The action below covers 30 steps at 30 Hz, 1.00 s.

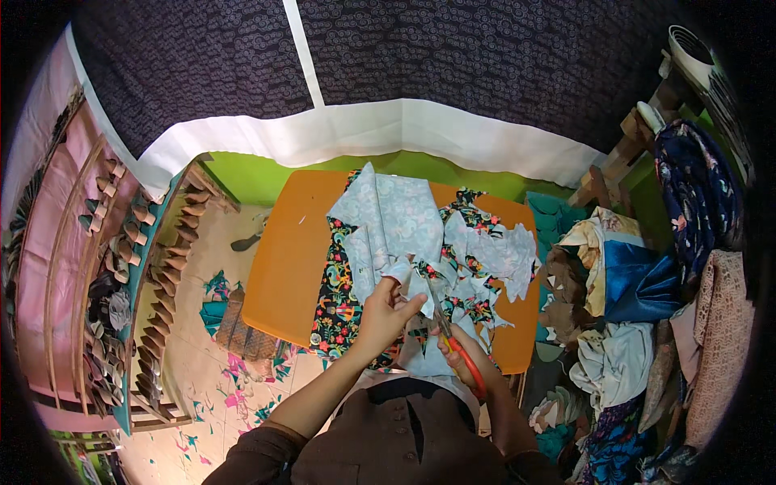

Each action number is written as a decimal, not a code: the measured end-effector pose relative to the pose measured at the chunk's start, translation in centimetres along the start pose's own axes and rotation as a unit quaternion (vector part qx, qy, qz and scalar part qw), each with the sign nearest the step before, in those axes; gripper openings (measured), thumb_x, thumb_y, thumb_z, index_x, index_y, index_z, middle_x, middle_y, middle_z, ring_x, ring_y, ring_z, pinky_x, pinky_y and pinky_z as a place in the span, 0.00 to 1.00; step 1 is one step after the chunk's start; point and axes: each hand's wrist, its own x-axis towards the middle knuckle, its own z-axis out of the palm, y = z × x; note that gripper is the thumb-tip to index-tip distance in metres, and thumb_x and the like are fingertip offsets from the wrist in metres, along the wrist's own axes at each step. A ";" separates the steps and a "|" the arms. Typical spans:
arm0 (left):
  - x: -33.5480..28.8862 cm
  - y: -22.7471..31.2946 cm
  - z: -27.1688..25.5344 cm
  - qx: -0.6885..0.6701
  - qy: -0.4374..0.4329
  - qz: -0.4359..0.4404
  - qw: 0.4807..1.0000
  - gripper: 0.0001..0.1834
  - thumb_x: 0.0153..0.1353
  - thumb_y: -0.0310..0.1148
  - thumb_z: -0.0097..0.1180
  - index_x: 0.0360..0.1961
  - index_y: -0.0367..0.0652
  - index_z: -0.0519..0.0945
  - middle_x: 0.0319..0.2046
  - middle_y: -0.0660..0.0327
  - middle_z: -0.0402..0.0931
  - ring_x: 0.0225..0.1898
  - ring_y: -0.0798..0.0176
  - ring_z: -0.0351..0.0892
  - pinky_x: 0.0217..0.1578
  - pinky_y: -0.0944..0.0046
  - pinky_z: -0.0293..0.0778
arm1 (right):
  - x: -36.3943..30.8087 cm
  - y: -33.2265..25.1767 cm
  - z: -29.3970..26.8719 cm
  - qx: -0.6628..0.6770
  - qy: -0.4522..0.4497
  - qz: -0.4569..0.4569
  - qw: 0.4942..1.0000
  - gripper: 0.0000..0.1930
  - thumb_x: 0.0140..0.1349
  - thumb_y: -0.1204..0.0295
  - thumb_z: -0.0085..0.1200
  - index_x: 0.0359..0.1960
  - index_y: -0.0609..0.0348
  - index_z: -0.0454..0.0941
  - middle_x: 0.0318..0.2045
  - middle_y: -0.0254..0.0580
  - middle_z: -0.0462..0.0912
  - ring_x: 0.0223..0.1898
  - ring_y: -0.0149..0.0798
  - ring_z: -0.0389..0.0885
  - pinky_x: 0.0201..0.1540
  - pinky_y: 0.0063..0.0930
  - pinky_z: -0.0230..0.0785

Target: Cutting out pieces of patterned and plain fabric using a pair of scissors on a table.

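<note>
My left hand (386, 311) pinches a piece of fabric (397, 269) whose pale underside faces up. In my right hand (467, 352) is a pair of scissors (465, 364) with red-orange handles. Their blades (434, 297) point up and away from me, beside the cloth in my left hand. Beneath both hands lies black floral fabric (333, 311), with a large pale folded part (408, 212) on the far side. Ragged cut scraps (505, 257) with pale undersides are heaped to the right. All of this rests on an orange table (275, 271).
Wooden shoe lasts (166, 279) line a rack on the left. Coloured scraps (234, 372) litter the tiled floor. To the right are piled fabrics, among them a shiny blue cloth (638, 279) and a white cloth (618, 364). A dark patterned curtain (485, 65) hangs beyond the table.
</note>
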 end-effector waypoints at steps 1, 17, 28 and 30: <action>0.1 -0.2 -0.1 0.001 0.001 0.000 1.000 0.22 0.51 0.25 0.56 0.46 0.33 0.65 0.26 0.66 0.69 0.25 0.80 0.65 0.24 0.78 0.64 | 0.1 -0.1 0.2 0.033 0.010 0.027 0.999 0.34 0.49 0.40 0.46 0.46 0.58 0.63 0.26 0.30 0.62 0.24 0.18 0.58 0.23 0.08 0.51; 0.9 -0.4 -1.0 -0.029 -0.075 -0.044 0.996 0.20 0.49 0.27 0.59 0.42 0.38 0.66 0.25 0.68 0.70 0.23 0.79 0.65 0.24 0.77 0.64 | -0.5 -0.3 -0.5 -0.071 0.042 0.023 0.996 0.43 0.41 0.30 0.41 0.46 0.57 0.65 0.23 0.29 0.65 0.22 0.21 0.61 0.21 0.15 0.54; 1.0 -1.3 -1.7 0.074 -0.076 -0.055 0.993 0.16 0.47 0.30 0.61 0.32 0.37 0.67 0.19 0.69 0.66 0.21 0.79 0.62 0.21 0.75 0.62 | -0.6 0.5 -1.2 -0.018 0.002 0.076 0.997 0.40 0.44 0.33 0.44 0.43 0.60 0.67 0.21 0.25 0.62 0.21 0.20 0.58 0.22 0.15 0.51; 1.0 -1.1 -1.6 0.060 -0.079 -0.065 0.993 0.17 0.47 0.30 0.61 0.34 0.37 0.67 0.21 0.69 0.67 0.21 0.79 0.62 0.21 0.76 0.62 | -0.6 -0.1 -1.0 0.016 -0.016 0.069 0.997 0.40 0.45 0.34 0.43 0.45 0.60 0.65 0.22 0.26 0.61 0.22 0.21 0.57 0.23 0.14 0.51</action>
